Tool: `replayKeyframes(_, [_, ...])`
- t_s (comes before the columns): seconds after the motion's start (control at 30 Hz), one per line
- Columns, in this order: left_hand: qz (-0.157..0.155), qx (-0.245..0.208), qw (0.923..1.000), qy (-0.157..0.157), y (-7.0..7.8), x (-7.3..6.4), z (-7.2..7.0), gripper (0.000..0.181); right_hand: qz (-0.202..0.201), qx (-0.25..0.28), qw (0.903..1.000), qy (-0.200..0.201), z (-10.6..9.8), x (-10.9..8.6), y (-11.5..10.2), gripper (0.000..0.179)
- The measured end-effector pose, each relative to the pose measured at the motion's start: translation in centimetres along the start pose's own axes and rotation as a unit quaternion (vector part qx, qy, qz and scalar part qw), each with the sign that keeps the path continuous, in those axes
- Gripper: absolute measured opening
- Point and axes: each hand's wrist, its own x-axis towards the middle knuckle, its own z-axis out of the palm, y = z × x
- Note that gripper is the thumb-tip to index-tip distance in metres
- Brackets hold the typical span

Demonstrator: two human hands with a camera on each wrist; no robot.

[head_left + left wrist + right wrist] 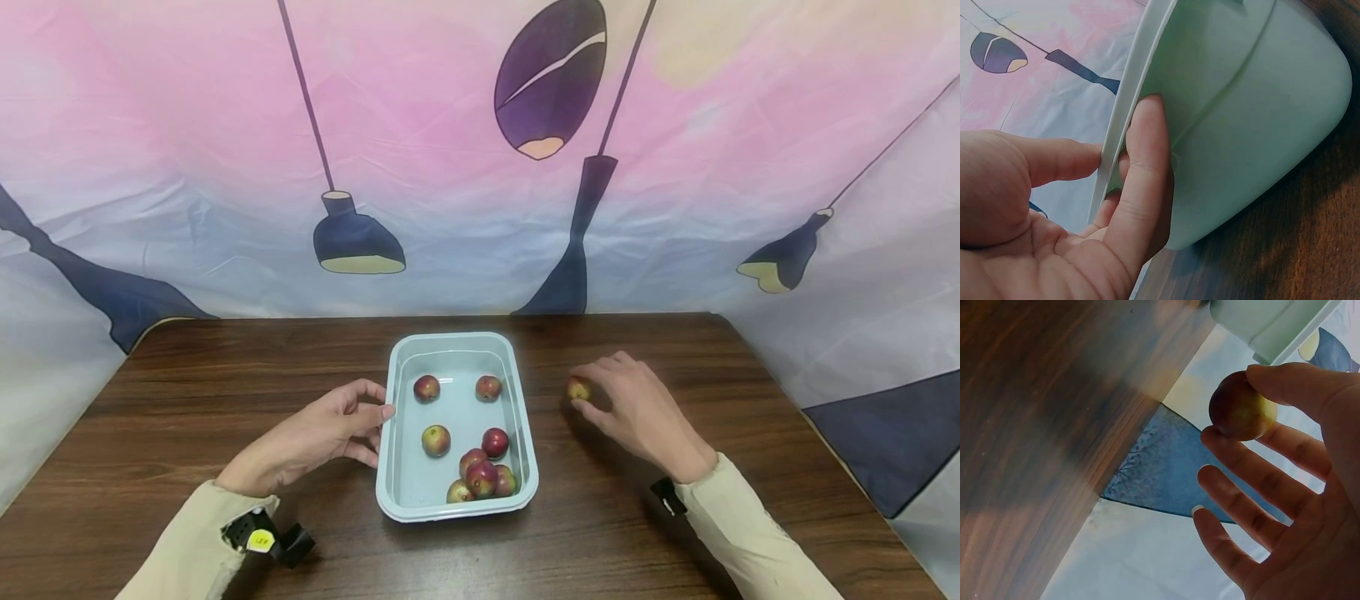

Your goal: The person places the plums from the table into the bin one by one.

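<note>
My left hand [322, 429] pinches the left rim of a pale blue-green plastic tray [415, 500]. In the left wrist view, the thumb lies on one side of the rim and the fingers [1147, 162] are under its outer side. To the right of the tray, my right hand [637, 408] holds a small round red-and-yellow fruit [578, 388] between thumb and fingertips. The right wrist view shows this fruit [1241, 407] up close, with the other fingers spread. Several similar fruits lie in the tray, including a deep red one [495, 442] and a yellow-green one [436, 440].
The tray stands on a dark wooden table [300, 350]. Most of its fruits cluster in the near right corner. Behind the table hangs a printed cloth [450, 208] with painted lamps. A black wrist device [262, 533] sits on the left sleeve.
</note>
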Motion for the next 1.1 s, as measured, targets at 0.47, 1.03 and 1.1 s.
replayKeyframes(0.47, [-0.001,0.001,1.0,0.002,0.1,0.0,0.0,0.053,-0.02,0.002,0.9998,0.006,-0.1,-0.1,-0.8,0.037])
replayKeyframes(1.03, [-0.008,-0.001,0.9999,0.007,0.1,0.1,0.1,0.053,-0.038,0.003,0.9992,0.01,-0.5,-0.2,-1.7,0.037])
replayKeyframes(1.1, [-0.008,-0.001,0.9999,0.007,0.1,0.1,0.1,0.053,-0.041,0.004,0.9991,0.012,-0.6,-0.2,-1.8,0.037])
